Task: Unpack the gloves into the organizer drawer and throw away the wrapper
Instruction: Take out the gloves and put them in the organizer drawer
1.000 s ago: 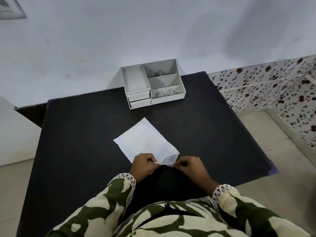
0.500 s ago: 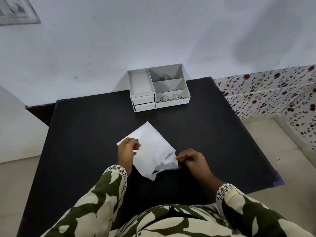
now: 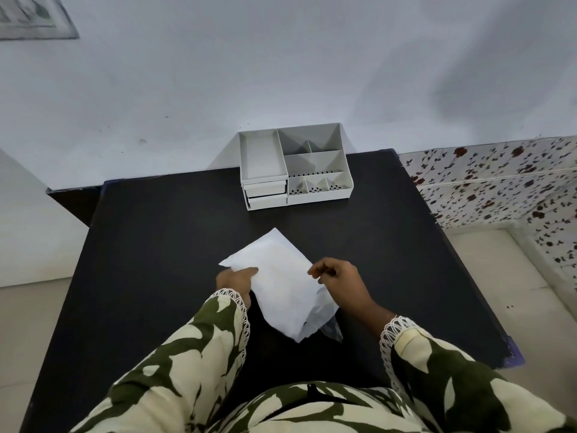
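A white glove wrapper (image 3: 281,285) lies on the black table (image 3: 156,245) in front of me, its near end torn open with a bit of clear plastic (image 3: 331,331) showing there. My left hand (image 3: 237,281) grips the wrapper's left edge. My right hand (image 3: 338,278) pinches its right edge, fingers curled. The gloves themselves are hidden inside. The white organizer (image 3: 295,165) stands at the table's far edge against the wall, with two small shut drawers (image 3: 267,195) on its front left and open compartments on top.
A pale wall rises behind the table. A flower-patterned tiled ledge (image 3: 499,182) runs along the right side, with pale floor below it. The table's right corner (image 3: 512,354) is close to my right arm.
Both hands shifted from the wrapper's torn near end to its side edges; the right hand rose to the right edge. The wrapper turned slightly, its open end now pointing toward me.
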